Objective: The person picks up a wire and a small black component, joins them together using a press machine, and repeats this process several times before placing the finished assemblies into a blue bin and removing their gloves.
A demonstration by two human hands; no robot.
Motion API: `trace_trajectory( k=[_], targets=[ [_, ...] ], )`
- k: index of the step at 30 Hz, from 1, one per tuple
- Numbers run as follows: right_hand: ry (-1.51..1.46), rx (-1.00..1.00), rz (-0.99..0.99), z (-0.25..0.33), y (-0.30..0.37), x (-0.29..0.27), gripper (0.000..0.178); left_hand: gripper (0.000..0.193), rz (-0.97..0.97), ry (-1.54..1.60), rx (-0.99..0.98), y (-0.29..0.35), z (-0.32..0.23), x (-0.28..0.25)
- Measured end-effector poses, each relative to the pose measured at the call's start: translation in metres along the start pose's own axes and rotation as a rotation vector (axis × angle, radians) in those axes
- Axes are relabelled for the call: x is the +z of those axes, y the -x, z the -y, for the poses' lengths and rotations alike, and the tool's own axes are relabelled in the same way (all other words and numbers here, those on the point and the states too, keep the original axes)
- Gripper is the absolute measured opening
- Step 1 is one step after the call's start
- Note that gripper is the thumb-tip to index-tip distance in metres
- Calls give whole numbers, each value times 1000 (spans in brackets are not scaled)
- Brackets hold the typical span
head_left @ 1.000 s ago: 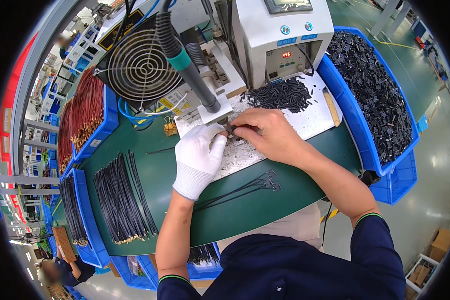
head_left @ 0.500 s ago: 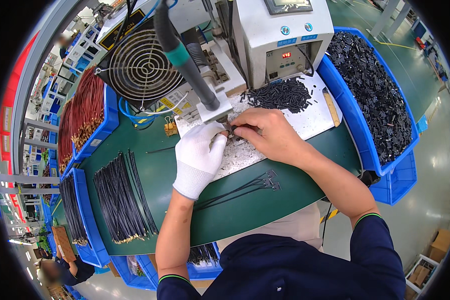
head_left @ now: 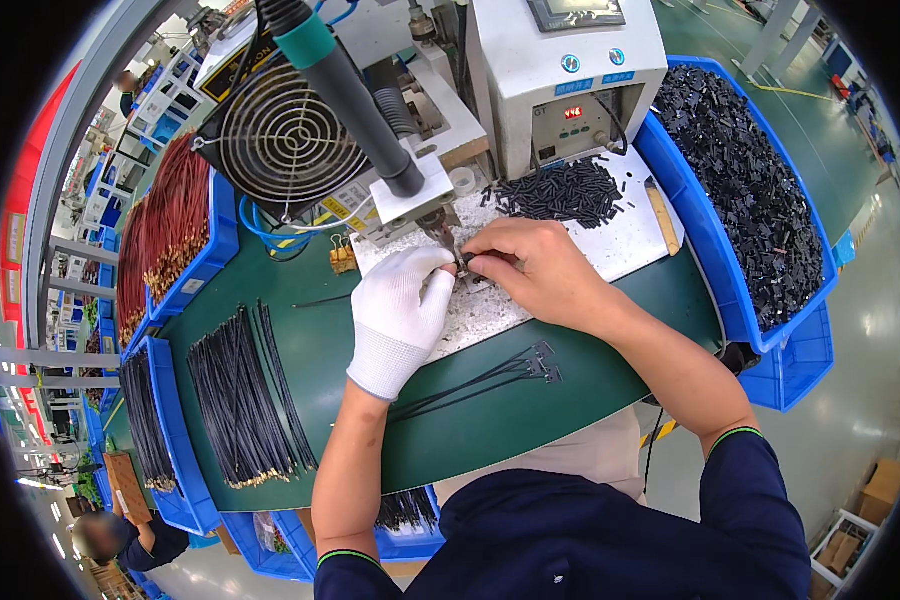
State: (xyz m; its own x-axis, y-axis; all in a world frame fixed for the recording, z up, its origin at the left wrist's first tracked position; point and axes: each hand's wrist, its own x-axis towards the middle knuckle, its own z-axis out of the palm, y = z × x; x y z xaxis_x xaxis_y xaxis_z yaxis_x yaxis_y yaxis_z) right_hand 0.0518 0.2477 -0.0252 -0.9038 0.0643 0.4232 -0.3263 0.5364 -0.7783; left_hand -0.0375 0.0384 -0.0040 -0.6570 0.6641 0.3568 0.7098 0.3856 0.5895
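Observation:
My left hand point(head_left: 398, 315), in a white glove, is closed in a pinch at the small metal fixture under the soldering iron point(head_left: 385, 160). A thin black cable point(head_left: 320, 301) runs out from the glove's left side. My bare right hand point(head_left: 535, 262) meets it there, with thumb and forefinger pinched on a small black part point(head_left: 468, 258). Fingers hide most of that part and the cable's end. Just above the fingertips is the iron's metal tip holder point(head_left: 438, 222). Several finished-looking black cables with flat end pieces point(head_left: 540, 365) lie in front of my hands.
Black sleeves point(head_left: 570, 190) are heaped by the white control box point(head_left: 570, 80). A blue bin of black parts point(head_left: 760, 200) stands right. Bundled black cables point(head_left: 240, 400) and a bin of red cables point(head_left: 170, 220) are left. A fan point(head_left: 295, 135) stands behind. Another person point(head_left: 150, 540) holds a carton lower left.
The soldering iron and its holder have moved up and back to the left, away from my fingertips. My hands have stayed nearly in place.

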Motion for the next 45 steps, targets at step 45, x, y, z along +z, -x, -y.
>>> trace_trajectory(
  k=[45],
  targets=[
    [180,118,158,73,93,-36,25,17,52,-940,-565,132,105,-131]
  ],
)
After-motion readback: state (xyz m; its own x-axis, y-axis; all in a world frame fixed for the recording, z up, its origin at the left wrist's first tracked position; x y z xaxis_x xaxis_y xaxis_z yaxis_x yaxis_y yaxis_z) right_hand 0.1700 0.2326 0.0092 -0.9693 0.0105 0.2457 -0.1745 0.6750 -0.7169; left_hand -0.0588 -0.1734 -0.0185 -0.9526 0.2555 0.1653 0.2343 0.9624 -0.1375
